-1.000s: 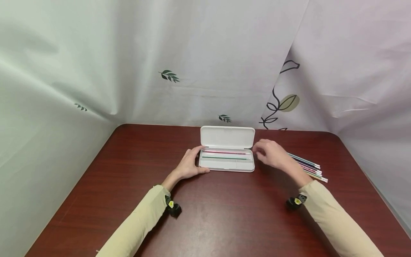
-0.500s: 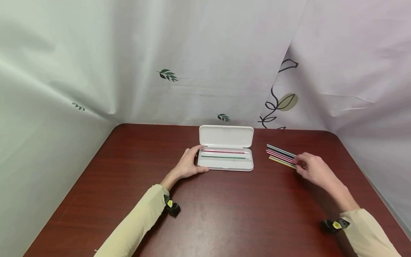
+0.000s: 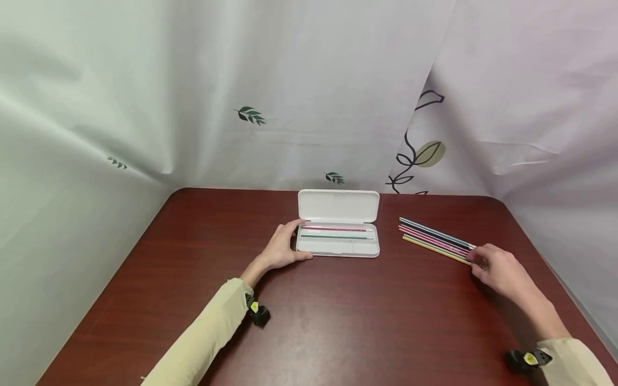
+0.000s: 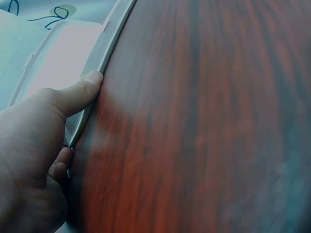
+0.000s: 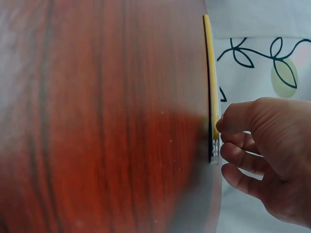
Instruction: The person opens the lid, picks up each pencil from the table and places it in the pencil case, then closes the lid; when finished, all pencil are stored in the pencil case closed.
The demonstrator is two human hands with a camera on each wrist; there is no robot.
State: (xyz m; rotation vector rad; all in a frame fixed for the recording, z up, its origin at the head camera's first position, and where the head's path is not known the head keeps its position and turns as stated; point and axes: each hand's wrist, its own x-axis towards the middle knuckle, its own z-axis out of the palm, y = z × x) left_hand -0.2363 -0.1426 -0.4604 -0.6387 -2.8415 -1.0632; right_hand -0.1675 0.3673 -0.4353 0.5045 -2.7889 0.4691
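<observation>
A white pencil case (image 3: 338,253) lies with its lid (image 3: 338,206) up, a red pencil (image 3: 334,229) and a green pencil (image 3: 336,237) in its long compartment. My left hand (image 3: 281,247) holds the case's left end, thumb on the front edge and fingers at the back corner; the left wrist view shows the thumb (image 4: 85,90) on the rim. To the right, several pencils lie side by side, among them a yellow pencil (image 3: 425,246) in front and a blue pencil (image 3: 425,227) behind. My right hand (image 3: 499,271) is at their eraser ends, fingers loosely bent; its fingertips (image 5: 224,125) are right beside the yellow pencil.
The dark red wooden table (image 3: 338,321) reaches back to a white curtain (image 3: 309,96) with leaf prints. Its rounded back right corner (image 3: 497,201) is beyond the pencils.
My right hand has moved from the case's right end, rightward over the loose pencils, to their eraser ends. My left hand keeps its hold on the case.
</observation>
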